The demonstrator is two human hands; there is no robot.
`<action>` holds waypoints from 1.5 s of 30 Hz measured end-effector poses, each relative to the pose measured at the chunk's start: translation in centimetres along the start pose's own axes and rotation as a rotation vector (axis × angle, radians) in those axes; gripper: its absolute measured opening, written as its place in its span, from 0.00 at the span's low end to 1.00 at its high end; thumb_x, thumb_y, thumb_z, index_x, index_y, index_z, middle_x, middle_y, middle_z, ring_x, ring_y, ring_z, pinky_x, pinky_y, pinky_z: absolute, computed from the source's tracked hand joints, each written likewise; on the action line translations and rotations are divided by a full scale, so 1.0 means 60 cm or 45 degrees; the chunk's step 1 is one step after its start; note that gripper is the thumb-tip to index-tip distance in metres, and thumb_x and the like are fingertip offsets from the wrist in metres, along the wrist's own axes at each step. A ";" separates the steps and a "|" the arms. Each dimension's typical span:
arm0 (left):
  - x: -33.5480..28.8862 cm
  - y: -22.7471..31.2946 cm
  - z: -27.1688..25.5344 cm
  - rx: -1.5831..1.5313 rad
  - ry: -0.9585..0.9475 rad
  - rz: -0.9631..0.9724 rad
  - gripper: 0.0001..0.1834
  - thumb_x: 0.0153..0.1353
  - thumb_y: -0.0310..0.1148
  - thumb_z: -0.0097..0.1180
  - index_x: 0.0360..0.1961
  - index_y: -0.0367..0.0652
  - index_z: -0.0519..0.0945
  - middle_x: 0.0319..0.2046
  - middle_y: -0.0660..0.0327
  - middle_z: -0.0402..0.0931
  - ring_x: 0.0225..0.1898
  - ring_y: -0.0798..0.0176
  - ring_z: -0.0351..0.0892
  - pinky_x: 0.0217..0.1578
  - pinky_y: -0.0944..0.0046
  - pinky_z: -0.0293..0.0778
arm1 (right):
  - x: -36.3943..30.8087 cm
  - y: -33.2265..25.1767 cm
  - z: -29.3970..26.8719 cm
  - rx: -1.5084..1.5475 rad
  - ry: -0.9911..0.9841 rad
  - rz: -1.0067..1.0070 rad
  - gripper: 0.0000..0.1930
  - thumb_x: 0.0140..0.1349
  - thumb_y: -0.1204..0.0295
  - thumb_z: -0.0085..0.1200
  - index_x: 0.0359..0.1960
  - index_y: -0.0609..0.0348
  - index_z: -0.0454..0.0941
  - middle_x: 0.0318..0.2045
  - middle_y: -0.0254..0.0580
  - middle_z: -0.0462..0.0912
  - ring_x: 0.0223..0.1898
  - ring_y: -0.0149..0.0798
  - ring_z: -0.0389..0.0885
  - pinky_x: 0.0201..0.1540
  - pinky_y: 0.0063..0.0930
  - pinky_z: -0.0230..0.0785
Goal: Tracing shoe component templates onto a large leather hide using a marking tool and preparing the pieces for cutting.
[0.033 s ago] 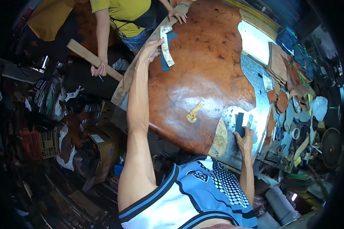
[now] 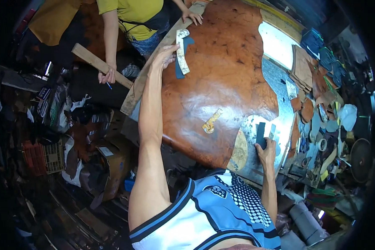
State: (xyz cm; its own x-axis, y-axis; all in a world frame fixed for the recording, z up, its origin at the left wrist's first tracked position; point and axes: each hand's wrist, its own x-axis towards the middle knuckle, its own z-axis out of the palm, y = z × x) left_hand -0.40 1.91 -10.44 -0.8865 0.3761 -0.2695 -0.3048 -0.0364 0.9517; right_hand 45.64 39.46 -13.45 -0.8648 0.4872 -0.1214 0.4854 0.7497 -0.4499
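Observation:
A large brown leather hide [image 2: 225,62] is spread over the table. My left hand [image 2: 166,57] reaches over its left side, fingers closed on a pale, stained, hooked template [image 2: 181,54]. Under the template is a dark blue cut piece [image 2: 179,71], showing along its edges. At the near right, my right hand [image 2: 267,151] pinches the lower end of a dark flat strip [image 2: 260,134] above a shiny metal sheet [image 2: 251,125]. A greyish strip [image 2: 272,131] is by its fingertips; whether it is held too is unclear. A small yellowish template [image 2: 211,121] lies on the hide.
Across the table's far left edge, a person in a yellow shirt [image 2: 143,14] rests one hand on the hide's edge and holds a pen by a wooden board [image 2: 98,62]. Leather scraps [image 2: 307,110] and tools crowd the right. A cardboard box [image 2: 114,166] and crates stand lower left.
The template and dark blue piece in my left hand have shifted very slightly downward. My right hand has not visibly moved.

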 end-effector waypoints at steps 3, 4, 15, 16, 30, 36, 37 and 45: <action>0.014 -0.059 0.005 0.645 0.207 -0.248 0.25 0.64 0.47 0.61 0.50 0.35 0.81 0.44 0.52 0.83 0.45 0.57 0.82 0.47 0.57 0.77 | 0.004 -0.006 -0.001 0.011 -0.007 -0.005 0.27 0.55 0.63 0.68 0.54 0.65 0.75 0.45 0.55 0.72 0.47 0.56 0.75 0.50 0.45 0.70; 0.017 -0.091 0.001 1.527 0.461 0.029 0.25 0.64 0.47 0.58 0.50 0.35 0.82 0.47 0.45 0.82 0.49 0.50 0.82 0.51 0.52 0.76 | 0.004 -0.004 -0.002 0.016 0.011 -0.033 0.28 0.54 0.63 0.68 0.54 0.65 0.75 0.45 0.55 0.72 0.47 0.55 0.75 0.49 0.45 0.71; -0.045 -0.193 0.139 1.779 0.461 0.895 0.13 0.62 0.30 0.51 0.46 0.41 0.81 0.62 0.47 0.69 0.67 0.33 0.60 0.60 0.35 0.61 | 0.003 -0.003 -0.003 -0.006 -0.013 0.027 0.27 0.55 0.63 0.67 0.53 0.65 0.75 0.44 0.54 0.73 0.45 0.54 0.76 0.48 0.45 0.71; -0.045 -0.196 0.138 1.797 0.465 0.926 0.14 0.62 0.30 0.51 0.47 0.40 0.80 0.61 0.47 0.70 0.67 0.33 0.59 0.61 0.35 0.59 | 0.003 -0.002 -0.001 -0.024 -0.008 0.002 0.26 0.55 0.64 0.67 0.53 0.64 0.75 0.43 0.54 0.73 0.44 0.54 0.76 0.47 0.44 0.71; -0.026 -0.187 0.151 1.891 0.356 0.652 0.17 0.63 0.35 0.51 0.50 0.39 0.78 0.57 0.48 0.76 0.67 0.36 0.61 0.66 0.36 0.53 | 0.000 -0.001 -0.003 -0.042 -0.046 0.027 0.28 0.55 0.63 0.67 0.54 0.65 0.75 0.46 0.57 0.72 0.47 0.56 0.75 0.50 0.46 0.71; -0.017 -0.205 0.146 1.871 0.291 0.603 0.20 0.68 0.39 0.44 0.55 0.42 0.77 0.64 0.50 0.69 0.70 0.35 0.54 0.69 0.35 0.47 | 0.004 -0.009 -0.004 -0.041 -0.049 0.021 0.28 0.55 0.63 0.67 0.54 0.65 0.75 0.45 0.57 0.72 0.47 0.56 0.75 0.49 0.46 0.71; -0.020 -0.207 0.147 1.854 0.299 0.609 0.20 0.68 0.39 0.43 0.55 0.41 0.77 0.64 0.50 0.69 0.70 0.36 0.55 0.69 0.35 0.47 | 0.002 -0.007 -0.005 -0.050 -0.057 0.033 0.28 0.54 0.63 0.67 0.54 0.65 0.75 0.45 0.56 0.72 0.47 0.56 0.75 0.49 0.46 0.71; -0.018 -0.207 0.153 1.940 0.333 0.626 0.20 0.70 0.41 0.43 0.54 0.41 0.78 0.61 0.50 0.73 0.67 0.37 0.61 0.66 0.36 0.53 | 0.002 0.004 0.003 -0.052 -0.036 -0.006 0.28 0.55 0.63 0.67 0.54 0.65 0.75 0.44 0.56 0.72 0.46 0.56 0.75 0.49 0.46 0.71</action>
State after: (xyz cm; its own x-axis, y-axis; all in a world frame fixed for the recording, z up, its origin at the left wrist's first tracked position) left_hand 7.57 10.47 -20.62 -0.8691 0.4410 0.2239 0.4792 0.8628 0.1610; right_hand 45.67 39.61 -13.76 -0.8701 0.4714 -0.1443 0.4857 0.7697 -0.4144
